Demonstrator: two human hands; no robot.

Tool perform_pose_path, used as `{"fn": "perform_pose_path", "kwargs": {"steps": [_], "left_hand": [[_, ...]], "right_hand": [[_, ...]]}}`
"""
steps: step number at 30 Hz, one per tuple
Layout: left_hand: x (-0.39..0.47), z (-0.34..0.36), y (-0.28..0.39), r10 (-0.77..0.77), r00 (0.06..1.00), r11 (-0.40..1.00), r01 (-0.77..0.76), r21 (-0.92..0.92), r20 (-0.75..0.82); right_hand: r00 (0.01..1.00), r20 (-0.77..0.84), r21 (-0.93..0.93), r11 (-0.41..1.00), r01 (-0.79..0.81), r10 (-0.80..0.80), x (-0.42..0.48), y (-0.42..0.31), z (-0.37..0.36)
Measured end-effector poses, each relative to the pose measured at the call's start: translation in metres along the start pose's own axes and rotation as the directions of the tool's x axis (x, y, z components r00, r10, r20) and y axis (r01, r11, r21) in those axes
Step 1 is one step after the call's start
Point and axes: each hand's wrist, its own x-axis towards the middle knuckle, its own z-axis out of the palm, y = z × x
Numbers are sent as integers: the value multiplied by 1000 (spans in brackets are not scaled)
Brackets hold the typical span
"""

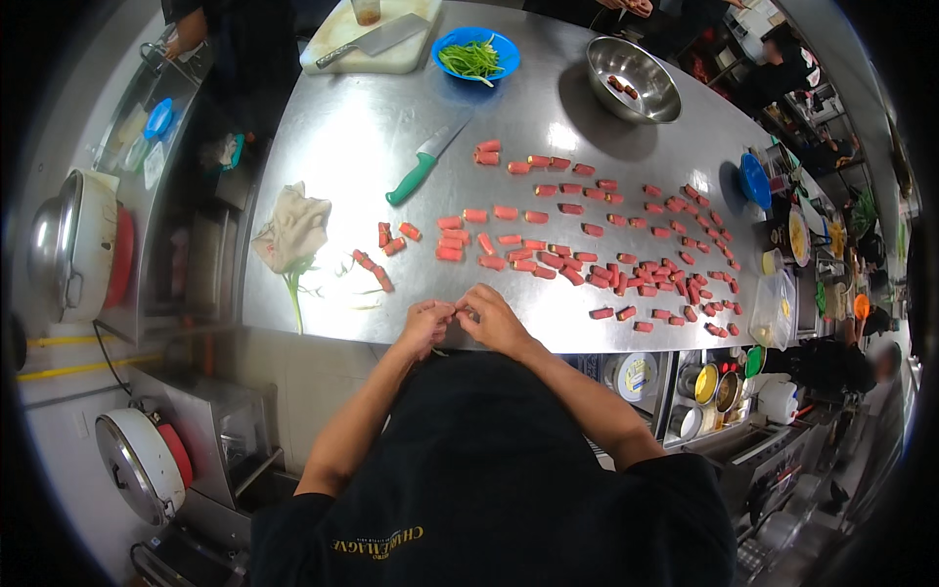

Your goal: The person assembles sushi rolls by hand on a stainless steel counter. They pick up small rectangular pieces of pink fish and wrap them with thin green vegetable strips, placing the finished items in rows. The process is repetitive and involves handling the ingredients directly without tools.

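At the front edge of the steel table (352, 183), my left hand (428, 326) and my right hand (493, 317) meet, fingertips pinched close together. Whatever may be between the fingers is too small or hidden to make out. Beyond them lie many red meat rolls (450, 254), in loose rows running off to the right. Left of these, several rolls (373, 270) appear tied round with thin green strips. Loose green strips (364, 291) lie just left of my left hand. Green stalks (296, 297) stick out from under a crumpled beige cloth (293, 224).
A green-handled knife (422, 169) lies mid-table. Farther back are a cutting board (323, 33) with a cleaver (378, 40), a blue bowl of green strips (477, 55) and a steel bowl (656, 84) holding a few brown pieces. Other people stand beyond the table and at right.
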Motion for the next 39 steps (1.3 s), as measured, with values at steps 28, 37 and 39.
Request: {"fn": "perform_pose_path", "kwargs": {"steps": [28, 37, 39], "left_hand": [[30, -3, -35, 368, 927, 759, -260, 597, -65], [20, -12, -31, 307, 951, 775, -226, 590, -38], [14, -12, -26, 263, 964, 782, -190, 594, -37]], "right_hand": [[995, -80, -209, 977, 40, -58, -13, 15, 16], [993, 49, -164, 979, 118, -112, -7, 23, 23], [993, 65, -158, 981, 110, -101, -5, 20, 24]]}}
